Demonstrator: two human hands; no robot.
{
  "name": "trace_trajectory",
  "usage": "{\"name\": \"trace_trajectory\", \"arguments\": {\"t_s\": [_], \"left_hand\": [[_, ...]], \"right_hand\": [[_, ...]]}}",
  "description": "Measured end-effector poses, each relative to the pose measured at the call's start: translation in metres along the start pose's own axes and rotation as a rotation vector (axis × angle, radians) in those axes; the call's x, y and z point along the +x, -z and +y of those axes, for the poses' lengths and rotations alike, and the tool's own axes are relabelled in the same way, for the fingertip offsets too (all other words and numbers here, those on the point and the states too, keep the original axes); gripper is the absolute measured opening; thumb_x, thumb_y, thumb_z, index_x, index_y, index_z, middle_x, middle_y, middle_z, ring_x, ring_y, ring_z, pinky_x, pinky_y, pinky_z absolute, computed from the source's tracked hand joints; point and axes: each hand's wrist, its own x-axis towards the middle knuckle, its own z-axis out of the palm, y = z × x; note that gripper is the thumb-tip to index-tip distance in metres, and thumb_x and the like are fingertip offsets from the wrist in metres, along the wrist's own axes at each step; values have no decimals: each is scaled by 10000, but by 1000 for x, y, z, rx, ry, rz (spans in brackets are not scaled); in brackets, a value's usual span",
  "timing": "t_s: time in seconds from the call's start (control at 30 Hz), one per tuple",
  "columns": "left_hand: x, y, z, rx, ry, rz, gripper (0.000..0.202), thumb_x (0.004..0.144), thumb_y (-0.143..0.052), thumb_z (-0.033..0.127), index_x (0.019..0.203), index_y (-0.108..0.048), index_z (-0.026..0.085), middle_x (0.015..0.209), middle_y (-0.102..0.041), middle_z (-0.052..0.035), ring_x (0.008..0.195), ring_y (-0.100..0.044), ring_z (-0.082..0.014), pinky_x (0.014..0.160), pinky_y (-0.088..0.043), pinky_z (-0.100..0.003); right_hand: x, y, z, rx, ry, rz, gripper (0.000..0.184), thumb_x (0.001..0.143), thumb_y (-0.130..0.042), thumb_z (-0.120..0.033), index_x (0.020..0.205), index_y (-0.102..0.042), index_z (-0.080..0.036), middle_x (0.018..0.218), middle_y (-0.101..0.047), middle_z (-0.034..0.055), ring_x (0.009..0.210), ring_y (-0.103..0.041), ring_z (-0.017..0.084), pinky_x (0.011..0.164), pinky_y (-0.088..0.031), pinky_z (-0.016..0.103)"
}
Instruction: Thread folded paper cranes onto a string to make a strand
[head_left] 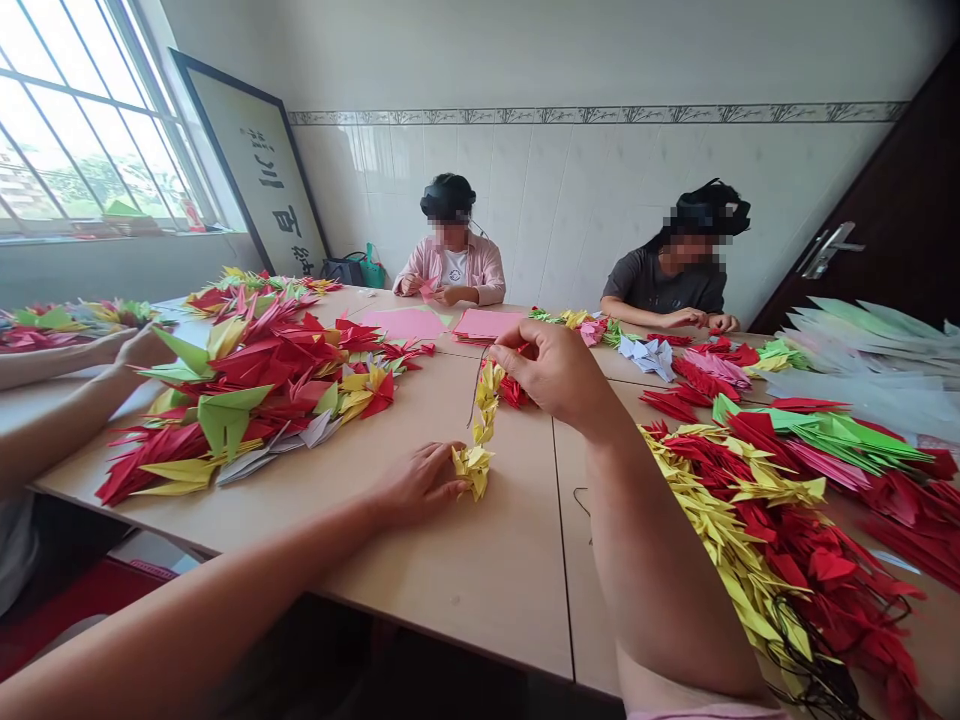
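Note:
A short string of yellow paper cranes [481, 430] hangs between my two hands over the tan table [450, 560]. My right hand [555, 375] is raised and pinches the string's upper end, with a red crane [514, 390] just below its fingers. My left hand [416, 487] rests on the tabletop, fingers closed on the lowest yellow crane. A thin dark thread runs along the chain.
A heap of red, yellow and green cranes [255, 390] lies at left; strung yellow and red cranes [757, 530] at right. Pink paper sheets [409, 322] lie mid-table. Two people sit opposite [454, 262] [675, 275]; another person's arms [67, 380] reach in at left.

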Motion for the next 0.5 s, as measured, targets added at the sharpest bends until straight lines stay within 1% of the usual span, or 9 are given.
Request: {"name": "trace_trajectory", "arguments": {"t_s": [0.13,0.27,0.4,0.5], "left_hand": [[0,0,0,14,8,-29,478,839,-624,490,1253,-589,253,1262,-651,-116,1166,-585,-310,1030,-407,-428],[1,2,2,3,33,-59,511,847,-605,508,1281,-560,242,1259,-651,-116,1172,-581,-307,1035,-406,-436],[2,4,1,-31,78,-74,568,854,-579,534,1321,-523,215,1273,-635,-134,1183,-569,-326,1035,-404,-490],[4,7,-3,-95,111,-78,629,839,-595,546,1364,-478,221,1252,-636,-131,1168,-576,-319,1035,-412,-499]], "right_hand": [[1,-1,2,-42,-2,2,148,858,-591,-254,771,-659,-156,741,-678,25,644,-562,136,607,-404,271],[2,-1,3,-15,-42,-6,131,849,-606,-243,769,-657,-154,725,-665,11,627,-557,123,593,-406,257],[6,-3,6,73,-115,-36,123,841,-613,-241,762,-654,-155,682,-634,-8,597,-550,108,562,-407,241],[9,-11,13,229,-174,-59,141,824,-645,-286,771,-652,-156,693,-634,-6,605,-576,107,567,-444,233]]}}
